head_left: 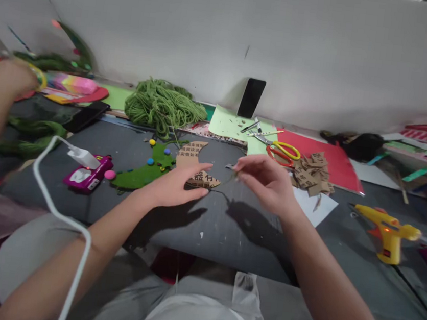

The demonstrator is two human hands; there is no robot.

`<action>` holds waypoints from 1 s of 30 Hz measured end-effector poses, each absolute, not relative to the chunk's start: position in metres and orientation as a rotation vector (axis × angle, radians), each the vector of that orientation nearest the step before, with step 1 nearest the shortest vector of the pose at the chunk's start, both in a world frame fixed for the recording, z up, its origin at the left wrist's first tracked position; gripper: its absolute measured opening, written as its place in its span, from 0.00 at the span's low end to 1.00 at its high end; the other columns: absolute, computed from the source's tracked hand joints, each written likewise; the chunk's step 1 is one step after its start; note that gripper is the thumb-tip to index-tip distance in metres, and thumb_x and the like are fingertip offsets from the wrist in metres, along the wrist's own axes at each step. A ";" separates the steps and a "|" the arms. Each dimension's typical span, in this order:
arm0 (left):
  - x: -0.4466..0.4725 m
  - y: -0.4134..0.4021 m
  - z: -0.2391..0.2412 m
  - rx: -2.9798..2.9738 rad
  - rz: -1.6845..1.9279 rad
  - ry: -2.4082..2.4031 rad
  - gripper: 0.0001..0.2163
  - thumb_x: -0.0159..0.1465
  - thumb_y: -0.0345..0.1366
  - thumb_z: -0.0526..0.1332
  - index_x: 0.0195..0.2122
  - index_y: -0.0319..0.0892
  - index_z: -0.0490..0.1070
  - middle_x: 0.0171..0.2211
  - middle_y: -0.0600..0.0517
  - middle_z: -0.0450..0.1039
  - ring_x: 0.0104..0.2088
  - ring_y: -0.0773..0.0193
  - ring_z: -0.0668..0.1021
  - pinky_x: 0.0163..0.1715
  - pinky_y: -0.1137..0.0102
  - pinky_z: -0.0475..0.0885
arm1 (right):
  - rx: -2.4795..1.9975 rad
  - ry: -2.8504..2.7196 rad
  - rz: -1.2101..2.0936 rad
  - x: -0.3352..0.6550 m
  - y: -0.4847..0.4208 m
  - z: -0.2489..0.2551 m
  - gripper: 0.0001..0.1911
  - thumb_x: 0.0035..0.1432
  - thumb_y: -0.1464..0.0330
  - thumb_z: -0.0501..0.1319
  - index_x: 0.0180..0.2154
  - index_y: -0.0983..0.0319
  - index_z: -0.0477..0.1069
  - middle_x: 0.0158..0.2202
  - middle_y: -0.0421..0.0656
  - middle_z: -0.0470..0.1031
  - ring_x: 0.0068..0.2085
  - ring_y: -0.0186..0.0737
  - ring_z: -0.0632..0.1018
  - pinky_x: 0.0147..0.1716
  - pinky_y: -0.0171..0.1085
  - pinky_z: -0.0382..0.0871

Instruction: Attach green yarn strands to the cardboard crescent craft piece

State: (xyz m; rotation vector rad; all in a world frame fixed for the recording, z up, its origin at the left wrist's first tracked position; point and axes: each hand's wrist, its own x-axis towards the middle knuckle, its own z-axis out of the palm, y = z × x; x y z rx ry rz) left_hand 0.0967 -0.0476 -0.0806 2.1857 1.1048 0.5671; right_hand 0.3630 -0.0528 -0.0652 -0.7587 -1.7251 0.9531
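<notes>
Dark table (226, 249), right grip (270, 184) clamped on perhaps green strand (228, 181), left grip (174, 184) apart over cardboard (188, 152).

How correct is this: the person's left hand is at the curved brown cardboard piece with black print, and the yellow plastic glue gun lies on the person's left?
Only the side is wrong: the head view shows the yellow plastic glue gun on the person's right. The left hand is indeed at the curved brown cardboard piece.

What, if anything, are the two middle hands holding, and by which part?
The right hand seems to pinch a thin strand; which part is too blurred to tell. The left hand is at the cardboard cutout; whether it grips is unclear.
</notes>
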 end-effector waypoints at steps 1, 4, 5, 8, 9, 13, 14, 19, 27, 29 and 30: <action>0.099 -0.054 -0.079 2.155 0.588 1.040 0.30 0.66 0.48 0.64 0.68 0.46 0.63 0.67 0.44 0.68 0.65 0.50 0.71 0.66 0.57 0.65 | -0.721 -1.776 1.007 0.358 -0.058 -0.064 0.09 0.65 0.68 0.64 0.48 0.58 0.73 0.43 0.46 0.78 0.44 0.40 0.80 0.44 0.40 0.77; 0.096 -0.072 -0.076 1.987 0.646 0.964 0.21 0.70 0.45 0.61 0.61 0.44 0.69 0.51 0.46 0.80 0.49 0.57 0.82 0.54 0.62 0.75 | -0.682 -1.935 1.028 0.346 -0.065 -0.064 0.09 0.67 0.71 0.61 0.49 0.59 0.73 0.46 0.46 0.77 0.45 0.39 0.78 0.45 0.40 0.75; 0.091 -0.076 -0.075 1.935 0.638 0.985 0.17 0.71 0.45 0.59 0.55 0.42 0.73 0.42 0.48 0.81 0.39 0.60 0.83 0.45 0.65 0.78 | -0.693 -1.977 1.011 0.344 -0.064 -0.066 0.10 0.68 0.71 0.60 0.49 0.59 0.73 0.46 0.46 0.77 0.45 0.39 0.78 0.45 0.40 0.74; 0.074 -0.081 -0.079 1.869 0.604 1.108 0.14 0.72 0.45 0.57 0.40 0.40 0.75 0.30 0.52 0.77 0.28 0.65 0.79 0.33 0.69 0.76 | -0.760 -2.030 0.999 0.343 -0.060 -0.071 0.09 0.68 0.71 0.60 0.49 0.59 0.73 0.45 0.46 0.77 0.44 0.39 0.77 0.45 0.39 0.73; 0.070 -0.081 -0.082 1.861 0.652 1.143 0.13 0.71 0.45 0.58 0.41 0.40 0.75 0.32 0.51 0.78 0.29 0.65 0.79 0.34 0.69 0.77 | -0.770 -2.022 1.021 0.342 -0.059 -0.073 0.09 0.68 0.71 0.60 0.49 0.59 0.73 0.44 0.46 0.77 0.44 0.39 0.77 0.44 0.38 0.73; 0.077 -0.082 -0.094 1.859 0.872 1.093 0.26 0.65 0.43 0.67 0.63 0.45 0.65 0.63 0.42 0.70 0.59 0.53 0.76 0.61 0.59 0.71 | -0.663 -2.004 1.076 0.327 -0.065 -0.076 0.10 0.69 0.70 0.58 0.50 0.60 0.72 0.46 0.47 0.77 0.41 0.37 0.77 0.41 0.37 0.74; 0.082 -0.083 -0.096 1.835 0.863 1.048 0.31 0.64 0.42 0.68 0.67 0.46 0.61 0.67 0.41 0.65 0.64 0.52 0.72 0.65 0.58 0.67 | -0.617 -2.027 1.053 0.322 -0.067 -0.077 0.11 0.69 0.71 0.57 0.51 0.60 0.72 0.47 0.47 0.76 0.41 0.37 0.77 0.42 0.37 0.74; 0.095 -0.091 -0.096 1.576 0.722 0.994 0.28 0.69 0.44 0.62 0.67 0.42 0.59 0.38 0.48 0.80 0.42 0.58 0.84 0.48 0.62 0.78 | -0.633 -2.076 0.855 0.319 -0.070 -0.087 0.14 0.67 0.75 0.55 0.51 0.60 0.73 0.47 0.49 0.76 0.42 0.39 0.77 0.41 0.38 0.73; 0.062 -0.086 -0.093 1.877 0.762 1.246 0.12 0.69 0.43 0.61 0.42 0.41 0.78 0.40 0.46 0.82 0.41 0.58 0.83 0.44 0.65 0.77 | -0.931 -2.210 0.952 0.343 -0.060 -0.088 0.11 0.67 0.66 0.61 0.48 0.62 0.75 0.40 0.45 0.79 0.31 0.32 0.72 0.34 0.34 0.67; 0.056 -0.084 -0.094 1.862 0.790 1.293 0.12 0.68 0.44 0.62 0.42 0.41 0.78 0.41 0.46 0.82 0.41 0.57 0.83 0.43 0.66 0.77 | -0.986 -2.233 1.033 0.347 -0.058 -0.088 0.12 0.67 0.63 0.61 0.46 0.63 0.76 0.34 0.42 0.78 0.29 0.33 0.72 0.32 0.33 0.65; 0.054 -0.084 -0.095 1.837 0.798 1.300 0.13 0.67 0.45 0.63 0.43 0.41 0.78 0.42 0.46 0.82 0.41 0.57 0.83 0.42 0.66 0.77 | -1.014 -2.228 1.064 0.349 -0.056 -0.089 0.12 0.67 0.62 0.61 0.44 0.64 0.77 0.30 0.41 0.77 0.29 0.33 0.72 0.31 0.33 0.64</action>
